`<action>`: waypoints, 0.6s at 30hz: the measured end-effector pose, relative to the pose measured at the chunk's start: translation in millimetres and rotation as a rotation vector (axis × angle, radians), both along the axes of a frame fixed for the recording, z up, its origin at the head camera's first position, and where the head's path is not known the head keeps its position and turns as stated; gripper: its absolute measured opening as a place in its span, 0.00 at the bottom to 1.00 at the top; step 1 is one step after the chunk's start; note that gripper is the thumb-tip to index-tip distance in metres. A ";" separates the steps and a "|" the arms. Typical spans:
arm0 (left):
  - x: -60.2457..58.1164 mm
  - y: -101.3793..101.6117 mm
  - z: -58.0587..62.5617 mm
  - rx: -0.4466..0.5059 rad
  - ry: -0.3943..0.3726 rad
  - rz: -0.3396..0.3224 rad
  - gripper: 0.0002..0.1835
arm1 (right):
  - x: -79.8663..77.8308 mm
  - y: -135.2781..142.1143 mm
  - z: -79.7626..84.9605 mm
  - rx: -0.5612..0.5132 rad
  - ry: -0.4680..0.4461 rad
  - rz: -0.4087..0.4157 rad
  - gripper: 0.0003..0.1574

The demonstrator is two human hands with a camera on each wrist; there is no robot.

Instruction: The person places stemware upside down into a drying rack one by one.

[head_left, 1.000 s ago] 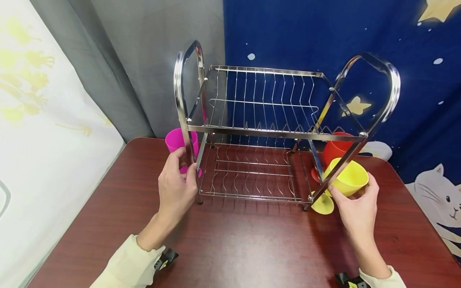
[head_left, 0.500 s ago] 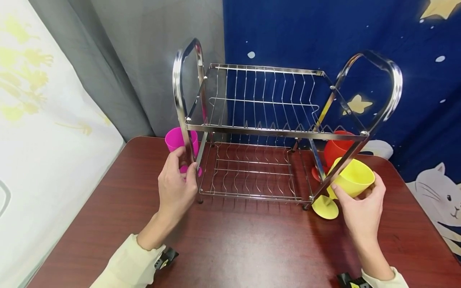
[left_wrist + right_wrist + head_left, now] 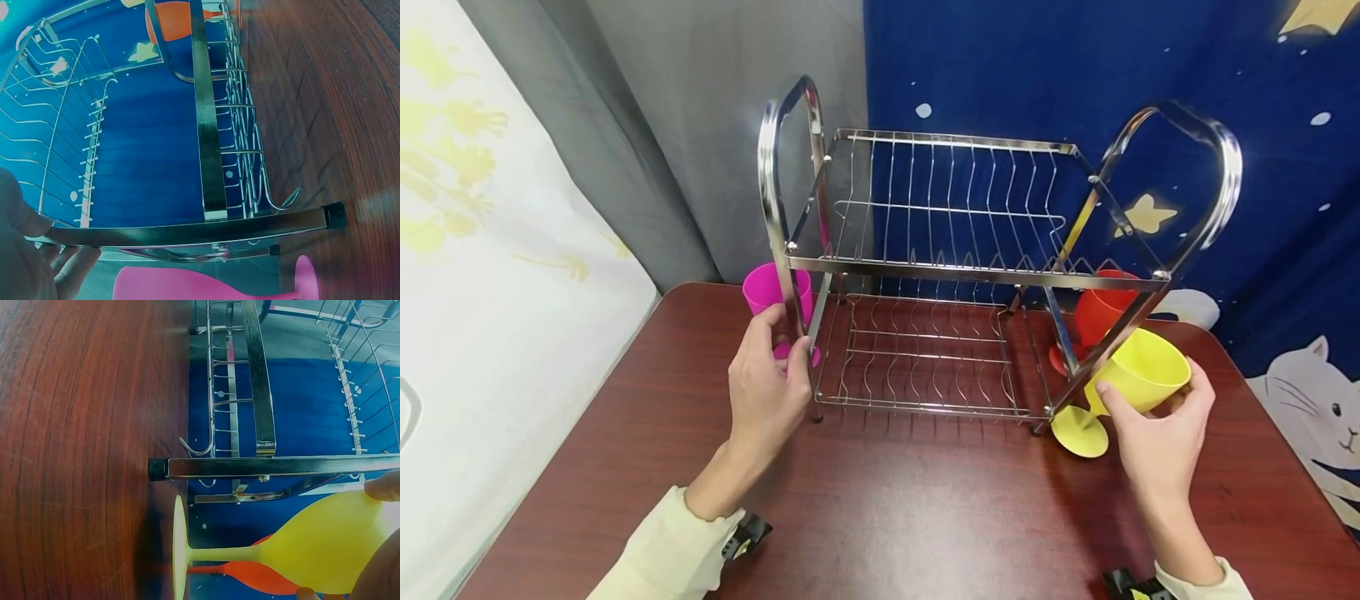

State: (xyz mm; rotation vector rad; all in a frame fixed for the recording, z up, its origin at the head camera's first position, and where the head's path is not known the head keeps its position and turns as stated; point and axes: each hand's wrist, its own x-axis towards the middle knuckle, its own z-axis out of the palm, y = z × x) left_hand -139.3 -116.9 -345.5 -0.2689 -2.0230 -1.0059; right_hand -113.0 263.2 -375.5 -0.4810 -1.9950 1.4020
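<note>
A two-tier metal dish rack (image 3: 973,273) stands on the table. My left hand (image 3: 767,367) grips its front left upright, thumb on one side and fingers on the other, as the left wrist view also shows. My right hand (image 3: 1161,442) holds a yellow plastic goblet (image 3: 1138,371) by its bowl, just outside the front right leg. The goblet's foot (image 3: 180,550) is close over the tabletop. Behind it stands a red goblet (image 3: 1097,312), partly covered by the yellow one and the rack. A magenta goblet (image 3: 763,287) is behind my left hand, its stem mostly hidden.
Both rack tiers hold no dishes. The reddish-brown wooden table (image 3: 910,517) extends in front of the rack. Close behind hang a grey curtain (image 3: 737,125) and a blue curtain (image 3: 970,67) with stars. White cloth (image 3: 512,292) borders the table's left side.
My right hand has shifted a little to the right with the yellow goblet, whose foot has moved slightly right and nearer me. The left hand keeps its place on the upright.
</note>
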 end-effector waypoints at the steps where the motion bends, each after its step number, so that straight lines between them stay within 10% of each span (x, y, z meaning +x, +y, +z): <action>1: 0.1 0.0 0.0 -0.001 -0.001 0.000 0.19 | 0.3 0.1 -0.1 0.003 -0.001 -0.003 0.55; 18: 0.2 0.3 0.0 -0.002 0.000 0.006 0.20 | 1.6 3.3 -3.8 -0.013 0.101 -0.015 0.56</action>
